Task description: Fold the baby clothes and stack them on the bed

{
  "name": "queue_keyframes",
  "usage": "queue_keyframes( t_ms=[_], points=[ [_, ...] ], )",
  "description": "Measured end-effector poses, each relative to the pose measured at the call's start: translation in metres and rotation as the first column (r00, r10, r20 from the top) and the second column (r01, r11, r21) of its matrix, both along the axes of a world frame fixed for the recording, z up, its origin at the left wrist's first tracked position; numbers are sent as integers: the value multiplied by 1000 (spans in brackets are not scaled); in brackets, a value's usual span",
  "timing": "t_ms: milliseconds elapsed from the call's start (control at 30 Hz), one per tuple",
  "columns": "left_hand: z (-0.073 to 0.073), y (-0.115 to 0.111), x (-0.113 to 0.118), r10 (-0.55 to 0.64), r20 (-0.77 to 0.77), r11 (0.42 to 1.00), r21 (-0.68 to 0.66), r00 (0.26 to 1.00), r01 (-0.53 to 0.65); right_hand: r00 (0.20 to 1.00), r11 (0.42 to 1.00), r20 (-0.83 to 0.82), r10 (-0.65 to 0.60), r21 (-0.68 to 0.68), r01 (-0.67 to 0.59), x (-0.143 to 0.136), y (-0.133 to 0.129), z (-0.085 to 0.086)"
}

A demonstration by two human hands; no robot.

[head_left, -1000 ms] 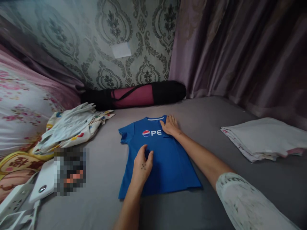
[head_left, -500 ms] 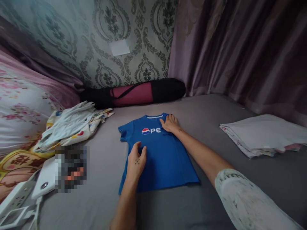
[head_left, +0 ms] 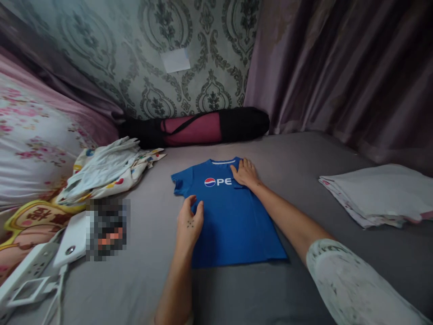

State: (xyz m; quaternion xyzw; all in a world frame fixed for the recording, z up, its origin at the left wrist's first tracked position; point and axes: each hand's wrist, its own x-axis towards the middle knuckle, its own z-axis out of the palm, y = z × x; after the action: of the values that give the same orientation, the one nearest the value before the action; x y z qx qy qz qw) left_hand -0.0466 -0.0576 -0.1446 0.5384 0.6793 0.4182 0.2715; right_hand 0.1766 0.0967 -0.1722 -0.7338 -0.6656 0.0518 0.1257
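Note:
A blue T-shirt point(head_left: 230, 225) with a round logo and the letters "PE" lies on the grey sheet, its collar away from me. Its right side is folded inward, and its left sleeve sticks out. My right hand point(head_left: 246, 173) rests flat on the shirt's right shoulder, fingers spread, partly over the folded part. Over the shirt's left edge is my left hand point(head_left: 190, 221), thumb and fingers apart with nothing between them. Whether it touches the cloth I cannot tell.
Folded pale cloths point(head_left: 379, 192) lie at the right. Crumpled light clothes point(head_left: 104, 169) sit at the left, near a white power bank point(head_left: 72, 239) and a power strip point(head_left: 29, 271). A black and maroon bag point(head_left: 196, 128) lies along the wall.
The view has shifted slightly, so most things appear a little further right. My left hand has moved slightly left relative to the shirt. My right hand stays on the shoulder.

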Motion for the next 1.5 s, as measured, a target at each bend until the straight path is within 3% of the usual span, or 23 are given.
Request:
queue_keyframes(
  t_ms=[133, 400, 667, 1000, 1233, 1367, 1500],
  points=[
    [5, -1, -1, 20, 17, 1000, -17, 1000, -20, 1000, 1000, -5, 4, 17, -4, -3, -3, 5],
    [19, -10, 0, -8, -40, 1000, 25, 999, 9, 998, 999, 49, 25, -50, -22, -16, -12, -5],
    [16, -10, 4, -25, -59, 998, 48, 998, 28, 997, 987, -76, 20, -156, -32, -6, -6, 14],
    [14, -9, 4, -47, -132, 998, 28, 990, 51, 1000, 1000, -3, 12, -27, -12, 2, -11, 5],
    [19, -12, 5, -75, -221, 997, -24, 973, 71, 992, 989, 3, 128, -69, -128, -5, -38, 6],
    [20, -14, 6, -124, -287, 991, -82, 950, 105, 991, 988, 37, 126, -92, -122, -13, -45, 2],
    [17, -16, 3, -143, -329, 989, -76, 933, 124, 988, 984, -56, 147, -94, -152, -5, -55, 10]
  ],
)
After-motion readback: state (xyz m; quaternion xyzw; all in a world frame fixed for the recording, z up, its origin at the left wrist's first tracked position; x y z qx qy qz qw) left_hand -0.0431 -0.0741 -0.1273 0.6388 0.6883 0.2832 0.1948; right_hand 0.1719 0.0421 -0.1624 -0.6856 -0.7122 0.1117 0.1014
